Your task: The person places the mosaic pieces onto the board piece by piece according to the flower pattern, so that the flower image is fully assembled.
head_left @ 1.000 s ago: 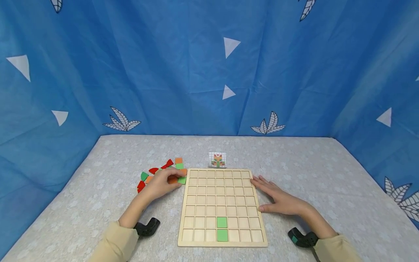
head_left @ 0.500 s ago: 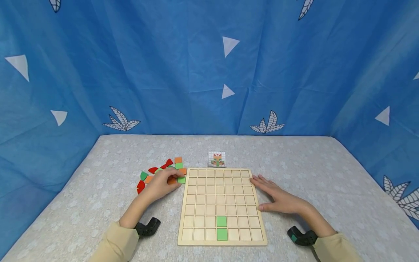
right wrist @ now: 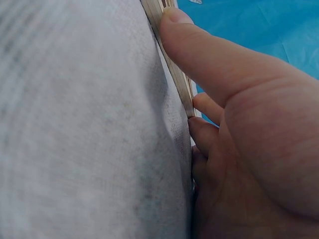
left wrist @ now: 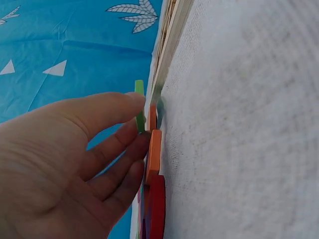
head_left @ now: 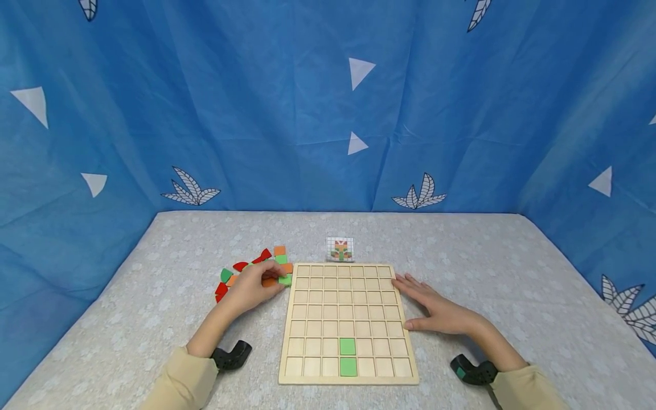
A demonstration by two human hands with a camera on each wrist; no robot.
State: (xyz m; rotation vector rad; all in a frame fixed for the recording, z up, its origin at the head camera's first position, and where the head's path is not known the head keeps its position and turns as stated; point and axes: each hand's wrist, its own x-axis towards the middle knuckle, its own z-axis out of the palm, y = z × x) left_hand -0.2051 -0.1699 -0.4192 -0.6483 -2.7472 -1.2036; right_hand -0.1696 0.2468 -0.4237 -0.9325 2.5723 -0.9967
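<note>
my left hand (head_left: 253, 287) has a green square tile (head_left: 285, 280) pinched between thumb and fingertips, just short of the board (head_left: 348, 380), whose left edge lies right beside those fingertips. the tile looks tipped up, though i can't tell whether every edge is free of the cloth. close beyond my left fingers is an orange square (head_left: 287, 267), and more loose pieces (head_left: 226, 275) spread out behind the knuckles. my right hand (head_left: 435, 310) has its fingers and thumb apart, tips touching the board's right edge, probably to steady it.

i judge this step to be picking up a piece for the grid. two green squares (head_left: 347, 347) already sit in one column, nearer me than either set of fingertips; the picture card (head_left: 340, 249) lies farther off than both, between them. the next move, i think, calls for lifting the tile over the rim without nudging its neighbours, then bringing it toward me and rightward, perhaps to the cell above that pair, and levelling it.
</note>
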